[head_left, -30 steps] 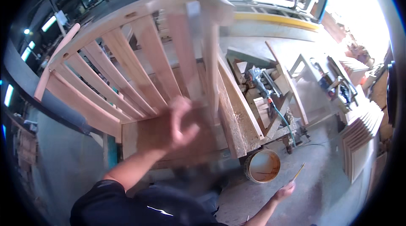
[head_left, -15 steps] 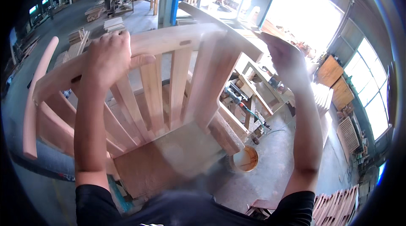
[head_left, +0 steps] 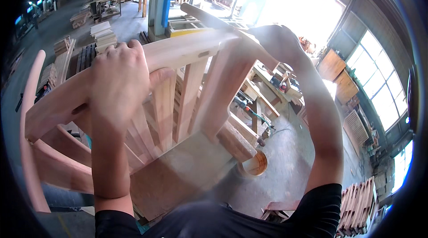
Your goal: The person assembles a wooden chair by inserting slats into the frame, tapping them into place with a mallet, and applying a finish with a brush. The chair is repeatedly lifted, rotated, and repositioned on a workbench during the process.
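A bare wooden slatted chair frame stands in front of me, its curved top rail sloping down to the left. My left hand is closed over that rail, the thumb on the near side. Upright slats run down below it. At the rail's right end is a broad post, and a long wooden arm reaches away from there. My right hand is bent over this corner, close to or touching the wood. Glare and blur hide its fingers and anything under them. Another curved arm rises at the far left.
On the floor to the right stands a round bucket. Behind the post are a power tool with a hose and wooden frames. Slatted wooden parts are stacked at lower right. A blue column rises beyond the chair.
My right hand has come left and down to the corner of the chair frame; a thin flat edge seen at it before is hidden now. My left hand keeps its grip. The view has shifted slightly.
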